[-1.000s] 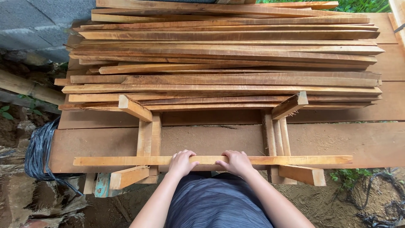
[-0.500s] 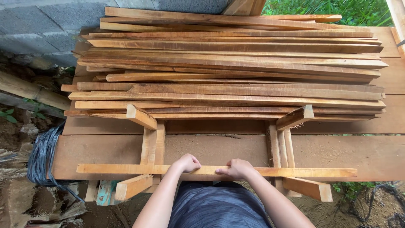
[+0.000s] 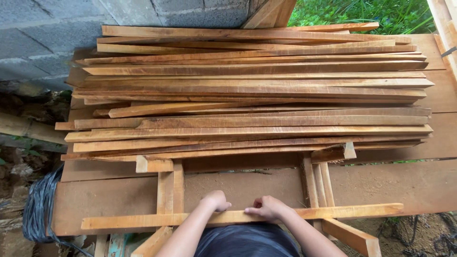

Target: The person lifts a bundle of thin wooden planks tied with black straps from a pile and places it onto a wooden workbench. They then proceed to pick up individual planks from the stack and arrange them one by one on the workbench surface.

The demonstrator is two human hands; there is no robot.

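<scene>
1. Far left edge, lower part: coil (image 3: 40,209) of dark wire, hanging beside the table (image 3: 114,197).
2. Upper left: grey block wall (image 3: 52,38), behind the pile.
3. Lower left to lower right: slat (image 3: 143,221), long and pale, lying across the near edge of the table, on top of two short supports.
4. Left support (image 3: 170,192): upright pieces under the slat, left of the hands.
5. Left hand (image 3: 216,200), lower centre: fingers curled, resting on the far edge of the slat, pressing on it; full grip not clear.
6. Right hand (image 3: 267,208), just right of the left one: fingers bent narrow, pinching the slat at its far edge, thumb side toward the left hand. Hands near each other, not touching.
7. Centre, across almost the whole width: pile (image 3: 257,95) of long slats, stacked roughly parallel, well apart from the hands.
8. Right support (image 3: 316,183): upright pieces, right of the hands, reaching up to the pile.
9. Upper right: green grass (image 3: 362,12) behind the pile.
10. Bottom right: loose piece (image 3: 352,236), slanted, below the slat.
</scene>
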